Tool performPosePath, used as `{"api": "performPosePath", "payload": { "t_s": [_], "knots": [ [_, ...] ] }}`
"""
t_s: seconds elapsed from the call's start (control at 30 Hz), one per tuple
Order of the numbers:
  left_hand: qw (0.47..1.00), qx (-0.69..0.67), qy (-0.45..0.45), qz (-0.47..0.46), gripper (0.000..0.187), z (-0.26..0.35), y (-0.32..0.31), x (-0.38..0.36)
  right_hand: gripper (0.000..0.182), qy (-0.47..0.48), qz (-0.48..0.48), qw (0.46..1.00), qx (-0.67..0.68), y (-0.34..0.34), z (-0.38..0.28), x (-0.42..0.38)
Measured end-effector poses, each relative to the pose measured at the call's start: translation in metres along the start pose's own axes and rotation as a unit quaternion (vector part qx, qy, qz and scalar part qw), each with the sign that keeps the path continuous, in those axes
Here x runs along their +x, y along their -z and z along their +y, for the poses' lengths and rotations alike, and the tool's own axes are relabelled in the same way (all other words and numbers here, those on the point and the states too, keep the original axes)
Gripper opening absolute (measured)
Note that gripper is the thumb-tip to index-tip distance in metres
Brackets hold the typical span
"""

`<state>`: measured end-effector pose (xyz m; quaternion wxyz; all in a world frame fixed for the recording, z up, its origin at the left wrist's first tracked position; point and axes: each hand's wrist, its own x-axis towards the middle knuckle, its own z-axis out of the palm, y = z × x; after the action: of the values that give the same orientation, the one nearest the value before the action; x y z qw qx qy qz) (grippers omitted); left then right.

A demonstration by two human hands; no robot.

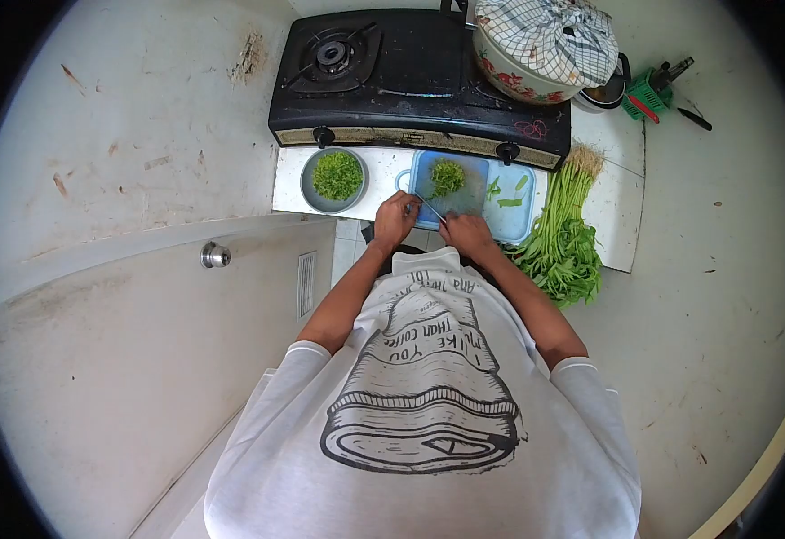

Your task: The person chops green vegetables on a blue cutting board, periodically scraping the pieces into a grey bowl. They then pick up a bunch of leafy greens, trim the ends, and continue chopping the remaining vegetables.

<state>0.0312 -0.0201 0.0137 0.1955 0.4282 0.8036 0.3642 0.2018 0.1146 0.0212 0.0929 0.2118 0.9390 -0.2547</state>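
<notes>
My right hand (469, 235) is closed around the handle of a small knife (432, 210), whose blade points left and away from me over the near edge of a blue cutting board (527, 225). At the blade's tip, the fingers of my left hand (396, 218) are pinched together on the metal. A mound of finely chopped greens (447, 178) lies on the board beyond the knife. Some larger cut green pieces (509, 202) are at the board's right side. Left of the board, a grey bowl (308, 196) holds more chopped greens (337, 175).
A bunch of leafy stalks with roots (572, 216) hangs over the counter's front edge on the right. Behind the board stands a black gas stove (410, 63) bearing a cloth-covered pot (523, 85). A green basket with utensils (646, 97) sits at the back right.
</notes>
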Motion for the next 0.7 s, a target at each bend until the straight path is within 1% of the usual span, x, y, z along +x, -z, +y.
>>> {"api": "performPosePath", "payload": {
  "t_s": [0.23, 0.33, 0.53, 0.7],
  "knots": [
    [1.0, -0.006, 0.011, -0.003, 0.009, 0.003, 0.0, 0.001, 0.039, -0.002, 0.024, 1.0, 0.007, 0.001, 0.004, -0.004],
    [1.0, 0.003, 0.009, -0.003, 0.008, 0.002, 0.001, 0.002, 0.039, 0.0, 0.002, 1.0, 0.005, 0.005, 0.004, -0.01],
    [1.0, 0.019, 0.011, 0.001, 0.007, 0.0, -0.001, 0.002, 0.04, 0.03, 0.022, 0.999, 0.017, 0.0, 0.004, -0.014],
    [1.0, 0.02, 0.008, 0.003, 0.007, 0.0, -0.001, 0.001, 0.04, 0.014, 0.014, 1.0, 0.009, -0.007, 0.002, -0.004]
  ]
}}
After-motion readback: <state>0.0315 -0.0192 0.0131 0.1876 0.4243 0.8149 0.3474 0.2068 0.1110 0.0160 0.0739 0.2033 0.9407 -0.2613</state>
